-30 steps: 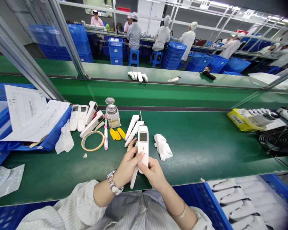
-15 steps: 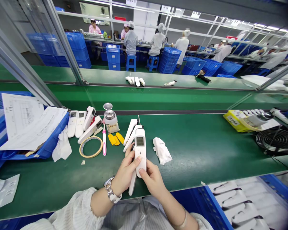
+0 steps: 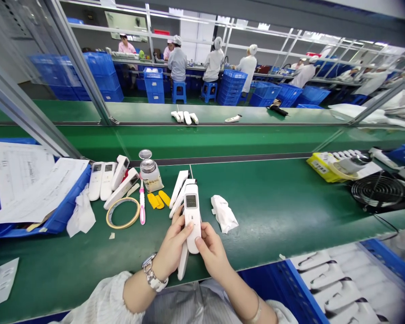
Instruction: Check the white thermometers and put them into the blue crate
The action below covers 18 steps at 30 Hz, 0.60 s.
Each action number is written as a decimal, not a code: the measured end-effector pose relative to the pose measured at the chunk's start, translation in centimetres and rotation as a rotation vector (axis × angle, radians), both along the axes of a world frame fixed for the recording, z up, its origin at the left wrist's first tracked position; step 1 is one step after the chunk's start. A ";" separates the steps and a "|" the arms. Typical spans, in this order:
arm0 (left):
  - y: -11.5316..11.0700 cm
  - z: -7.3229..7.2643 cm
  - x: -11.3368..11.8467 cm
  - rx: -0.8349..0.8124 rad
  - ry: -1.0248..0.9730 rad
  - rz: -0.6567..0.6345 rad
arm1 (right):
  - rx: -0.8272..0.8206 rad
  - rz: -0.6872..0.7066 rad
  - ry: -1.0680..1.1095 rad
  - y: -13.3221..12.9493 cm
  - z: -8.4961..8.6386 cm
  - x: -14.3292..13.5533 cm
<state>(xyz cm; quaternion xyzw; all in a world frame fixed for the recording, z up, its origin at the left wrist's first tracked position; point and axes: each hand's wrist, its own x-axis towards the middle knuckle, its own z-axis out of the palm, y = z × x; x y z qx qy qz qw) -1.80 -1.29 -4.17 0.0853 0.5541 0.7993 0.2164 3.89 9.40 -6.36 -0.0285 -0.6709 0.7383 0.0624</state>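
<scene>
Between both hands I hold a white infrared thermometer (image 3: 192,213) with a small grey screen, screen side up. My left hand (image 3: 174,236) wraps its left side, thumb on the front face. My right hand (image 3: 211,251) grips the lower right side, thumb near the bottom end. Another white handle (image 3: 182,263) shows beneath it, partly hidden by my left hand. Just beyond, more white thermometers (image 3: 179,185) lie on the green bench (image 3: 263,211). A crumpled white cloth (image 3: 224,213) is to the right of my hands.
Left of my hands are a tape roll (image 3: 108,220), a pink-white toothbrush (image 3: 142,204), yellow finger cots (image 3: 158,200) and a metal-lidded bottle (image 3: 151,175). Papers lie in a blue bin (image 3: 76,191). A yellow tray (image 3: 324,168) and black fan (image 3: 378,191) stand right; a blue crate (image 3: 299,288) sits below.
The view has shifted slightly, so the bench items appear a little to the left and lower. Both hands keep the same grip on the thermometer.
</scene>
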 end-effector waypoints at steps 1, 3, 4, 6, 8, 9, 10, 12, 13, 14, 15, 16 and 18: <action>0.0 0.0 0.0 0.011 -0.009 -0.014 | 0.000 0.001 -0.002 0.0 0.0 0.0; -0.1 -0.1 -0.1 0.024 -0.018 -0.046 | 0.007 0.004 -0.008 0.0 0.0 0.1; -0.1 -0.2 -0.1 0.025 -0.024 -0.047 | 0.012 0.006 -0.011 -0.1 0.1 0.1; -0.1 -0.2 -0.1 0.026 -0.028 -0.048 | 0.021 0.005 -0.012 -0.1 0.1 0.1; -0.1 -0.1 -0.2 0.031 -0.026 -0.047 | 0.021 0.001 -0.011 -0.1 0.2 0.1; -0.1 -0.1 -0.1 0.031 -0.022 -0.044 | 0.020 -0.002 -0.013 -0.1 0.2 0.0; -0.1 0.0 -0.1 0.031 -0.019 -0.040 | 0.018 -0.005 -0.017 0.0 0.1 0.0; 0.0 0.1 0.0 0.034 -0.028 -0.048 | 0.011 -0.014 -0.028 0.1 0.1 0.0; 0.0 0.2 0.1 0.044 -0.038 -0.064 | 0.005 -0.020 -0.030 0.2 0.0 0.1; 0.0 0.2 0.2 0.060 -0.049 -0.083 | -0.003 -0.030 -0.029 0.2 0.1 0.1; 0.0 0.4 0.2 0.083 -0.060 -0.095 | -0.013 -0.042 -0.025 0.3 0.1 0.1; 0.0 0.5 0.3 0.108 -0.072 -0.092 | -0.023 -0.056 -0.020 0.4 0.2 0.2; -0.1 0.9 0.1 0.153 -0.113 -0.029 | -0.055 -0.073 -0.022 0.5 0.3 0.4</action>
